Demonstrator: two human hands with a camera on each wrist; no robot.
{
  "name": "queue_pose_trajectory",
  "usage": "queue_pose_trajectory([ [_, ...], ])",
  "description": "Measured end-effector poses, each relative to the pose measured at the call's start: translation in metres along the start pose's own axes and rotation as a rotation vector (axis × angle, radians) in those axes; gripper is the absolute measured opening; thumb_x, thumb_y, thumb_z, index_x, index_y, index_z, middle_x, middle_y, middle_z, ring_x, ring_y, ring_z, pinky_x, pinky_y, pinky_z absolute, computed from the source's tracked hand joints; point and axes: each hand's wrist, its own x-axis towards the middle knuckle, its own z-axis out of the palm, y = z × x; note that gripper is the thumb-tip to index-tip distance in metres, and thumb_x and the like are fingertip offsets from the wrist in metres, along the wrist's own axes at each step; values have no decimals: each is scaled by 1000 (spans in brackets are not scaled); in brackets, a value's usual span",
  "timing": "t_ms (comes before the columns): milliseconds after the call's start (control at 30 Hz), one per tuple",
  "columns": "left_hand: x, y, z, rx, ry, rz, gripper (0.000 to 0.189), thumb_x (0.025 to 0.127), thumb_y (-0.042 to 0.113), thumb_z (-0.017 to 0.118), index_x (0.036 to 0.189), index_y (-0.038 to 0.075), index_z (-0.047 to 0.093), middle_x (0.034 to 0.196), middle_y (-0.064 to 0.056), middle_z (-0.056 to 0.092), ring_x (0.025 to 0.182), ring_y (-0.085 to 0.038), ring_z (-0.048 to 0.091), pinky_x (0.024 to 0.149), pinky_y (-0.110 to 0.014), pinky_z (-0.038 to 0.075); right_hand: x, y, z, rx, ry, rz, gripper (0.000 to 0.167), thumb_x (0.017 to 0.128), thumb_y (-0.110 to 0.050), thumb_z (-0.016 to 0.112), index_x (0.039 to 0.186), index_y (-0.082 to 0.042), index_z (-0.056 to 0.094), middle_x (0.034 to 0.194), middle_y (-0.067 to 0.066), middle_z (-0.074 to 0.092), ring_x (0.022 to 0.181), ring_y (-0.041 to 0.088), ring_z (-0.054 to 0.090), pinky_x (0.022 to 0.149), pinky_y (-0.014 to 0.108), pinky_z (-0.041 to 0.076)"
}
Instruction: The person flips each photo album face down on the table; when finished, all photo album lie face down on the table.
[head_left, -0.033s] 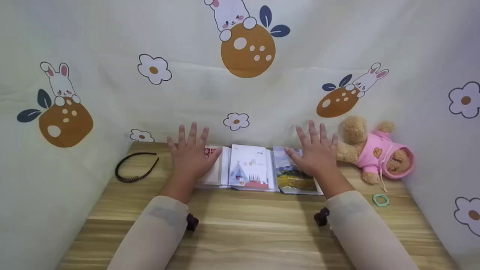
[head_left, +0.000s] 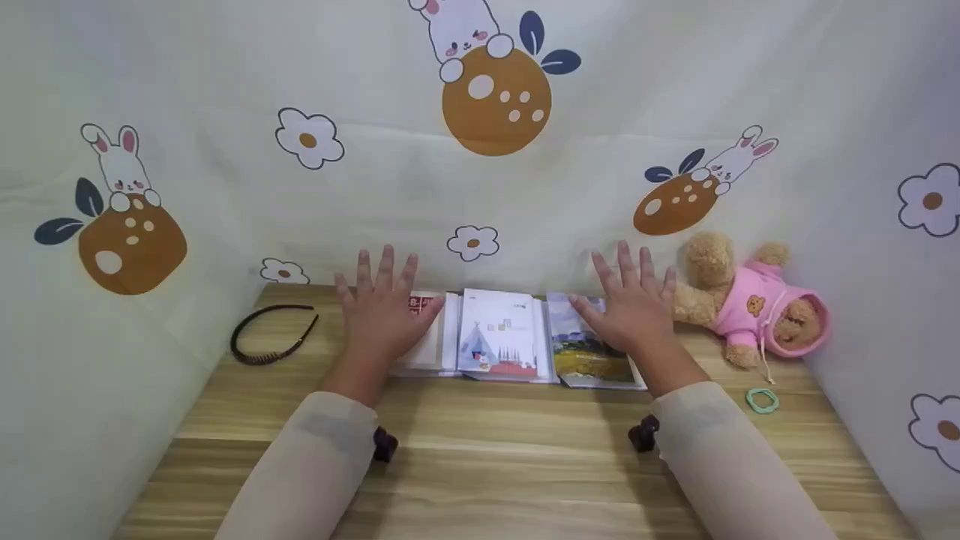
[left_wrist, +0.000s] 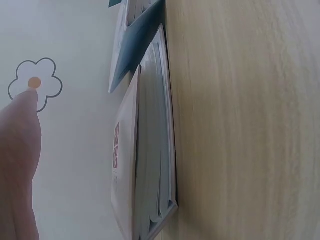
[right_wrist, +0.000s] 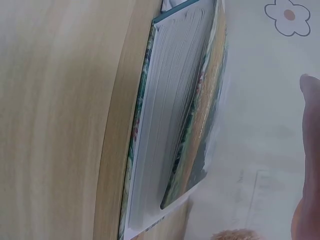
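Spreading their fingers wide, the left hand (head_left: 384, 319) and the right hand (head_left: 637, 311) hover with nothing in their grip, one over the left book (head_left: 427, 354), the other over the right book (head_left: 589, 349). Those two flank a middle book (head_left: 499, 322), all three in a row along the far edge of the tabletop (head_left: 502, 472), perhaps laid flat so each front cover faces up. In the wrist views the outer covers stand ajar, probably propped by the pages beneath. A dark headband (head_left: 259, 359) lies by the far left corner, a teddy bear (head_left: 742, 300) in a pink hoodie by the far right corner, and a green hair tie (head_left: 763, 411) near the right edge, perhaps kept aside to leave the books the middle. The tabletop is streaky pale wood; cream cloth (head_left: 360, 202) printed with rabbits, oranges and flowers hangs behind it and along both sides
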Motion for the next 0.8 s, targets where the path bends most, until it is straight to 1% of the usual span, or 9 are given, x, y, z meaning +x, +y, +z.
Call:
queue_pose_trajectory([
  [200, -5, 4, 1, -44, -24, -8, 92, 99, 85, 31, 173, 35, 9, 183, -4, -8, 168, -42, -15, 127, -76, -18, -1, -2, -2, 10, -10, 2, 97, 93, -93, 20, 172, -41, 1, 182, 3, -16, 168, 40, -16, 126, 75, -21],
  [333, -7, 9, 3, -48, -28, -8, 92, 98, 86, 27, 173, 36, 9, 184, -4, -7, 169, -41, -12, 128, -76, -13, -4, -2, -3, 43, -12, -7, 96, 93, -93, 22, 172, -41, 3, 182, 3, -15, 168, 41, -16, 125, 73, -23],
  [433, -7, 15, 4, -50, -35, -10, 94, 97, 88, 24, 173, 36, 9, 184, -4, -6, 169, -40, -12, 130, -77, -7, -6, 0, -5, 70, -4, -11, 95, 95, -90, 28, 173, -40, 5, 182, 3, -13, 168, 41, -15, 126, 74, -22],
  [567, -9, 28, 5, -88, -46, -9, 93, 98, 87, 27, 173, 36, 9, 184, -4, -5, 169, -39, -12, 131, -76, -4, -11, 3, -8, 117, 8, -17, 91, 99, -84, 35, 173, -39, 7, 183, 4, -10, 169, 40, -14, 127, 75, -19],
  [733, -15, 52, 6, -184, -71, -4, 92, 99, 82, 36, 173, 35, 11, 184, -3, -3, 170, -37, -11, 132, -74, -1, -18, 11, -11, 149, 8, -30, 90, 100, -83, 34, 173, -39, 6, 183, 4, -7, 169, 40, -13, 127, 76, -17],
  [800, -18, 62, 7, -211, -76, 5, 92, 99, 82, 38, 173, 35, 11, 184, -3, -1, 170, -36, -10, 134, -71, 3, -21, 13, -12, 156, 19, -35, 89, 100, -82, 33, 173, -38, 7, 183, 5, -5, 169, 41, -11, 127, 77, -15],
])
